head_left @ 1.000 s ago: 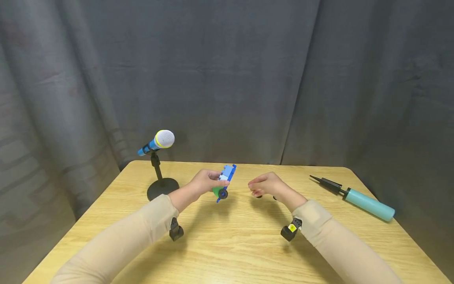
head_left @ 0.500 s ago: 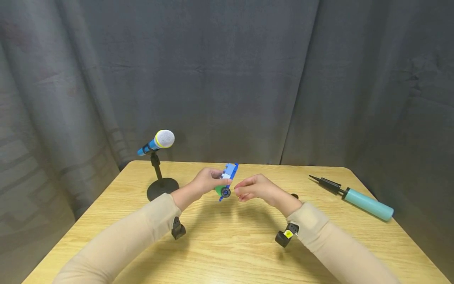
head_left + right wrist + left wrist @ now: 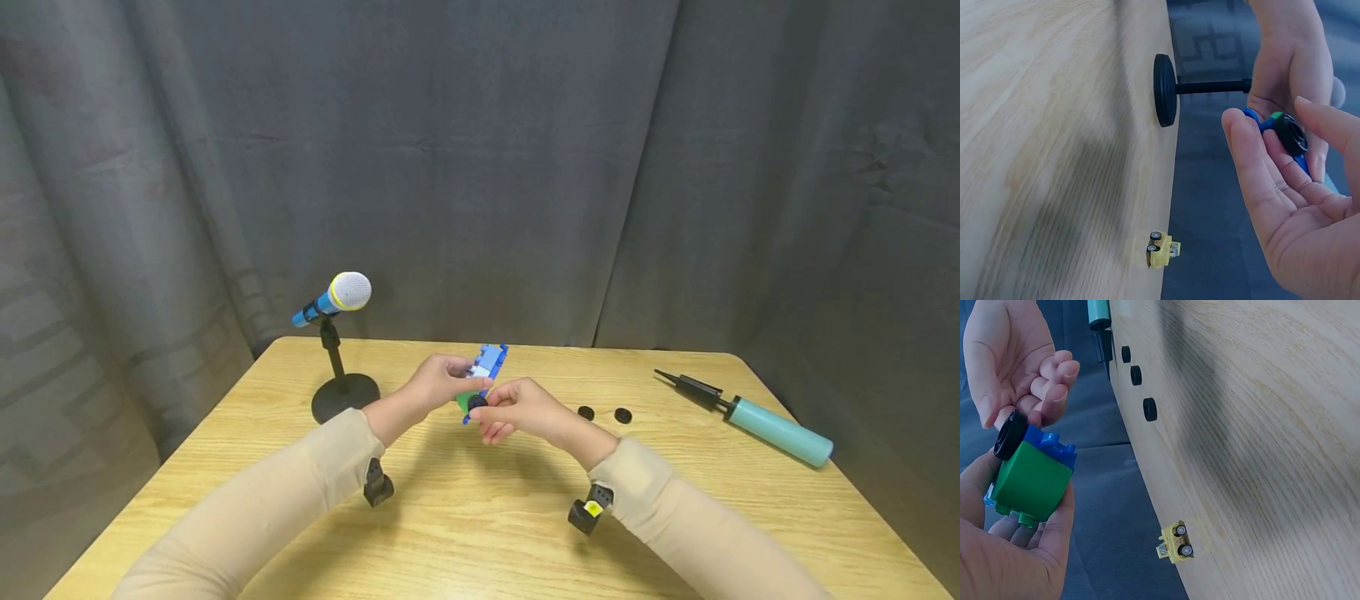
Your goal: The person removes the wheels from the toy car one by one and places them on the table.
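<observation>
A blue, light-blue and green building-block toy vehicle (image 3: 488, 360) is held above the table by my left hand (image 3: 435, 385). Its green block (image 3: 1034, 481) faces the left wrist camera, with fingers and thumb wrapped around the sides. One black wheel (image 3: 1290, 134) sits at the toy's lower end. Around that wheel my right hand (image 3: 528, 412) brings its thumb and fingers, pinching it. The fingers partly cover the wheel in the head view. Black tires (image 3: 622, 415) lie on the table to the right of the right hand; the left wrist view shows several, one hidden from the head view.
A blue microphone (image 3: 330, 300) on a black stand (image 3: 345, 398) is at the left. A teal hand pump (image 3: 780, 431) lies at the right of the wooden table (image 3: 480, 533). Both wrist views show a small yellow toy car (image 3: 1176, 542). Grey curtains (image 3: 480, 167) hang behind.
My right hand has moved left from beside the loose tires to the wheel on the toy. The left hand has shifted slightly right with the toy, still holding it.
</observation>
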The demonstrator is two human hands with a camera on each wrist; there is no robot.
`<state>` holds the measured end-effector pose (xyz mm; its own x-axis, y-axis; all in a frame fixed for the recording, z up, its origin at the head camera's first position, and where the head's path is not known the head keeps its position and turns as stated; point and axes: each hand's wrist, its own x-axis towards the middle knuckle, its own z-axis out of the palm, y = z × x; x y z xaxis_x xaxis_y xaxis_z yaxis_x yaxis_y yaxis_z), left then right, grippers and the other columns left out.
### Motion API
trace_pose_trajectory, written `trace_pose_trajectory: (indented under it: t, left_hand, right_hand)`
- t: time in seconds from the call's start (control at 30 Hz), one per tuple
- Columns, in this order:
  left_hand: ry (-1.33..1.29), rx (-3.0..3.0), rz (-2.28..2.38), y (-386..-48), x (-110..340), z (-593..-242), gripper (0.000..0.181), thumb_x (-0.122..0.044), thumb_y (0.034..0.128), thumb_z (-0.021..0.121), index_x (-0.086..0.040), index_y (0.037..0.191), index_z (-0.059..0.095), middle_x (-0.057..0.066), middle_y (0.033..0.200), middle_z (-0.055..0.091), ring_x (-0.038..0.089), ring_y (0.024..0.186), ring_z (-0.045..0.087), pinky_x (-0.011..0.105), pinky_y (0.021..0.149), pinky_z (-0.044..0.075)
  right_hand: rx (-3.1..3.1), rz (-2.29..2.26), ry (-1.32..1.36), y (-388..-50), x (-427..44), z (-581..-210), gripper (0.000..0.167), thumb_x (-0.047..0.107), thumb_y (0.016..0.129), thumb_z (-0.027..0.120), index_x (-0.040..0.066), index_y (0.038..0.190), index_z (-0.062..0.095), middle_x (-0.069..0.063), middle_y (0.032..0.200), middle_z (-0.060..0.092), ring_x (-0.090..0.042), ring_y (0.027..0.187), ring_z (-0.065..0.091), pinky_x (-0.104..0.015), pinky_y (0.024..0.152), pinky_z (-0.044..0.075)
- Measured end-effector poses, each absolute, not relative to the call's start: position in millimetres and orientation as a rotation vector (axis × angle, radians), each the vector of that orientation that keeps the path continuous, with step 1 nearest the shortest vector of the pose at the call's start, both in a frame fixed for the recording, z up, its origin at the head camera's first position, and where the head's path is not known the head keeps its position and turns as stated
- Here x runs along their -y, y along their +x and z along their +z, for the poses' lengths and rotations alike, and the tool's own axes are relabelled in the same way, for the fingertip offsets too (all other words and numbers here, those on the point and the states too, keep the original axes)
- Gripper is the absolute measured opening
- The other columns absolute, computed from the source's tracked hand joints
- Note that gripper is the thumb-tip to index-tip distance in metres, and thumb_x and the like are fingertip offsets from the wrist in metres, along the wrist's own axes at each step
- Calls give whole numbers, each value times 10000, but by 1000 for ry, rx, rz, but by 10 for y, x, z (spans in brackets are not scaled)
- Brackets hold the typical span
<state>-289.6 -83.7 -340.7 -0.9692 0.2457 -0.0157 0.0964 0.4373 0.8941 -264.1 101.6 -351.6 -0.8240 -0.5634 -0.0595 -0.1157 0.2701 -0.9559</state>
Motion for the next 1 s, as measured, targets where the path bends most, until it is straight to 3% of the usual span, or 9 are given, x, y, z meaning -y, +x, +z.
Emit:
trace_pose_trajectory:
  t: [0.13, 0.4, 0.7, 1.0]
  left_hand:
    - [292, -2540, 1574, -2895, 835, -3400, 504, -275, 848, 759, -1, 1252, 635, 148, 1155, 700, 188, 971, 689, 318, 803, 570]
    - [295, -2547, 1580, -2886, 825, -3412, 463, -264, 844, 764, 18, 1199, 665, 164, 1122, 708, 183, 914, 703, 297, 749, 577]
    - [314, -2578, 1550, -2874, 788, -3366, 549, -293, 838, 768, 31, 1255, 619, 179, 1139, 698, 278, 1073, 667, 409, 898, 549]
    - [341, -2601, 1522, -2869, 792, -3354, 539, -283, 822, 784, 25, 1239, 632, 169, 1145, 699, 291, 1095, 657, 436, 921, 537]
  right_hand:
    - [-2196, -1573, -681, -2644, -983, -3551, 278, 207, 922, 671, -62, 884, 611, -299, 887, 697, -168, 665, 707, -511, 753, 577]
    - [-2319, -1516, -813, -2618, -971, -3539, 299, 181, 929, 660, -74, 775, 636, -181, 736, 717, -260, 633, 713, -531, 663, 575]
    - [-2349, -1560, -851, -2618, -977, -3552, 264, 136, 913, 676, -85, 769, 680, -189, 726, 718, -271, 643, 722, -510, 650, 579]
    - [-2410, -1562, -864, -2582, -958, -3570, 255, 127, 902, 687, -98, 781, 693, -212, 736, 716, -337, 669, 718, -472, 639, 589]
